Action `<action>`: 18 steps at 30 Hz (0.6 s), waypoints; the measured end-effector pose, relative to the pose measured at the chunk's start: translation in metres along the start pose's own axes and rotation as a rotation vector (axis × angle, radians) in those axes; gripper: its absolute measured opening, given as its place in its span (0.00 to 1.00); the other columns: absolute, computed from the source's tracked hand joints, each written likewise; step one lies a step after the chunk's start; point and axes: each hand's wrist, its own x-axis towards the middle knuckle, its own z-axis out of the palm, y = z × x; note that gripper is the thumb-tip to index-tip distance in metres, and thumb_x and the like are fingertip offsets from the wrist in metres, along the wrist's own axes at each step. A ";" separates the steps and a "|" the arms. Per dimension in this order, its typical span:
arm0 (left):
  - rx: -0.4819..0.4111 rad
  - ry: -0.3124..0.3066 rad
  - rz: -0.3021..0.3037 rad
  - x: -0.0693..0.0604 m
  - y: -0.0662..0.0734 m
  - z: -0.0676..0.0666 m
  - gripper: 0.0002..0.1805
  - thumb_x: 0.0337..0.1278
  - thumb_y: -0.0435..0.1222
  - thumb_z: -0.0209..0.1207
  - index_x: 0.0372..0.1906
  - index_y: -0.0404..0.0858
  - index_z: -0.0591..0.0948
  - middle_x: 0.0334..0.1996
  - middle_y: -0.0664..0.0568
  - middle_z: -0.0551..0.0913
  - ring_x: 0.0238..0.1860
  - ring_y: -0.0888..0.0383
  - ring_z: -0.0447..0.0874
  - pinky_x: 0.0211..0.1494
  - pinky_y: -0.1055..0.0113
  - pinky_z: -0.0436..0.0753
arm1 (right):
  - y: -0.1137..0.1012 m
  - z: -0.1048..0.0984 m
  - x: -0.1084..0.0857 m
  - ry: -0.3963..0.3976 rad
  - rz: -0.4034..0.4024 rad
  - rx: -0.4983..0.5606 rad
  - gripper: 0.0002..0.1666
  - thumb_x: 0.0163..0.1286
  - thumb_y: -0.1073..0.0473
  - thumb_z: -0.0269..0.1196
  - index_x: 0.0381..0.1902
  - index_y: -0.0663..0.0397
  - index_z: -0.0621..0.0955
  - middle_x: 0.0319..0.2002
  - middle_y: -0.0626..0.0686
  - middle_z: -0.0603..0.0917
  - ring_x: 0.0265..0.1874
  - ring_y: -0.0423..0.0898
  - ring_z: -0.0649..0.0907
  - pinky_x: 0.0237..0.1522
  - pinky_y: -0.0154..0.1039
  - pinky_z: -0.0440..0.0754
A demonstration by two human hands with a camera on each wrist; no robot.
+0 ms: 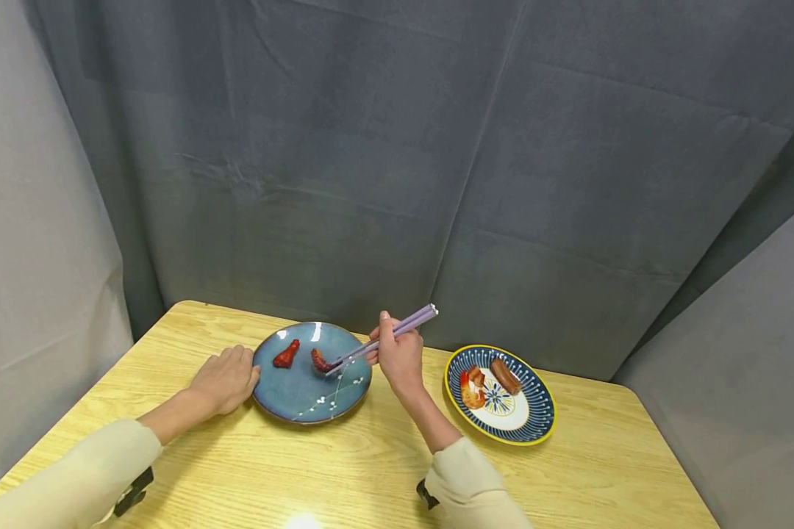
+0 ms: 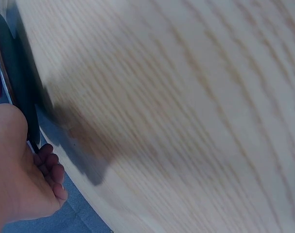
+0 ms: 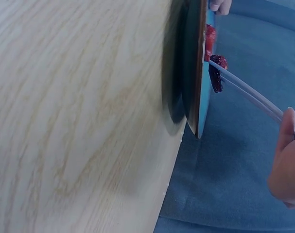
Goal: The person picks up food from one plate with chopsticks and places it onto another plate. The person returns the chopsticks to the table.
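Observation:
At the rim of a blue plate point(image 1: 291, 404) rests my left hand point(image 1: 223, 382), its thumb over the edge and fingers curled beside it. My right hand point(image 1: 400, 360) grips a pair of lilac chopsticks point(image 1: 397, 328). Their tips meet a curved, ridged dark red piece of food point(image 1: 319, 361) over the blue plate; the right wrist view shows this food piece point(image 3: 216, 73) at the tips, above the plate's surface. A red drumstick-shaped piece point(image 1: 287, 354) lies on the plate's left part.
Right of my right forearm stands a yellow-rimmed patterned plate point(image 1: 536, 411). It bears a brown sausage point(image 1: 505, 376), a shrimp-like orange piece point(image 1: 471, 393) and a small reddish-brown piece point(image 1: 476, 376). Grey curtain point(image 1: 370, 184) hangs behind the wooden table point(image 1: 271, 470).

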 end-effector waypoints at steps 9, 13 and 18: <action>0.006 -0.006 0.000 0.000 -0.001 0.002 0.12 0.72 0.38 0.50 0.36 0.31 0.72 0.29 0.47 0.67 0.34 0.46 0.71 0.36 0.50 0.73 | -0.005 -0.018 0.001 0.040 0.026 0.000 0.30 0.80 0.52 0.52 0.22 0.66 0.81 0.16 0.58 0.82 0.12 0.54 0.83 0.14 0.43 0.81; 0.005 -0.010 -0.001 0.000 0.000 0.001 0.12 0.72 0.38 0.50 0.36 0.31 0.72 0.29 0.47 0.67 0.35 0.46 0.72 0.36 0.50 0.73 | -0.005 -0.028 0.002 0.062 0.015 0.019 0.30 0.80 0.52 0.52 0.22 0.67 0.81 0.16 0.59 0.82 0.11 0.50 0.83 0.15 0.45 0.81; 0.005 -0.011 -0.002 0.000 0.000 0.000 0.12 0.72 0.38 0.50 0.36 0.32 0.72 0.29 0.47 0.67 0.34 0.46 0.71 0.36 0.50 0.73 | -0.007 -0.039 0.003 0.081 0.021 0.036 0.30 0.80 0.52 0.52 0.23 0.70 0.81 0.17 0.64 0.82 0.12 0.56 0.83 0.15 0.42 0.81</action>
